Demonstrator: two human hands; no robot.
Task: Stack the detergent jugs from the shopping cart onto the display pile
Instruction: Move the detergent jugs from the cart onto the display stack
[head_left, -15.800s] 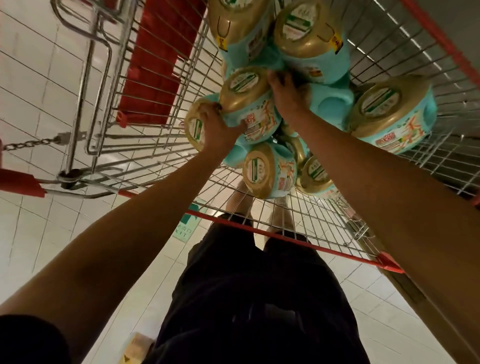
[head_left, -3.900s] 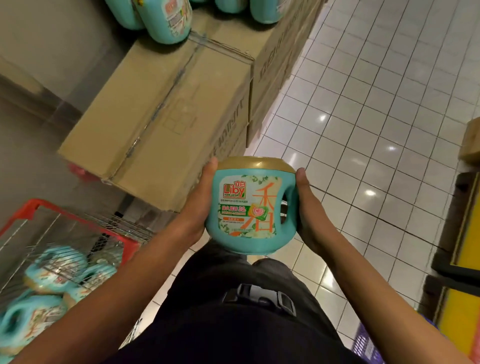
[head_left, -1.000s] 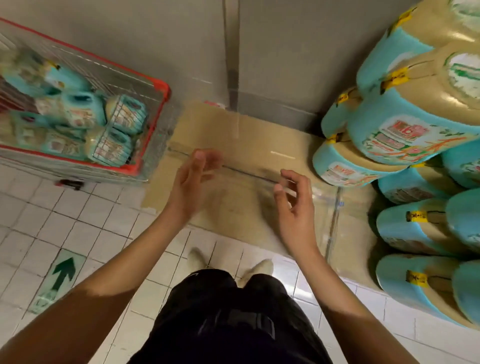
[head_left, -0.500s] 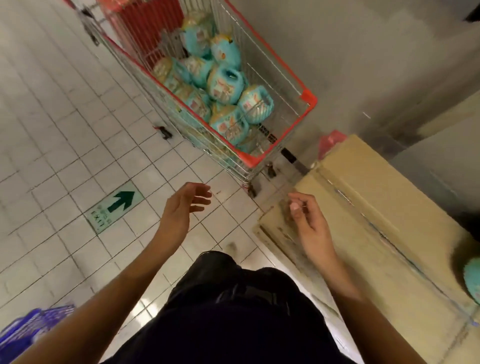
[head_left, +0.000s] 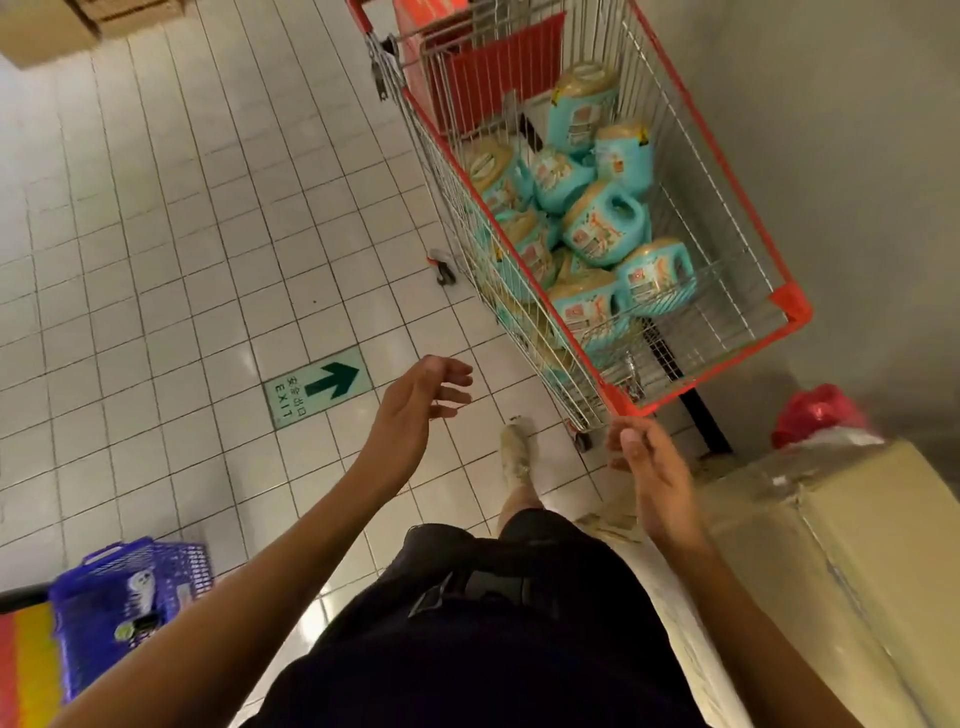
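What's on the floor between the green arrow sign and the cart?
In the head view, only bare white tiles lie between the green exit arrow sign and the shopping cart.

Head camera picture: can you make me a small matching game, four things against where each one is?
Things:
1. jugs
2. basket
3. exit sign
4. box

Places:
A. flat on the floor tiles, ahead of the left hand
B. lower left corner
C. inside the cart
D. beside the right hand, lower right

Pairs: 1-C, 2-B, 3-A, 4-D
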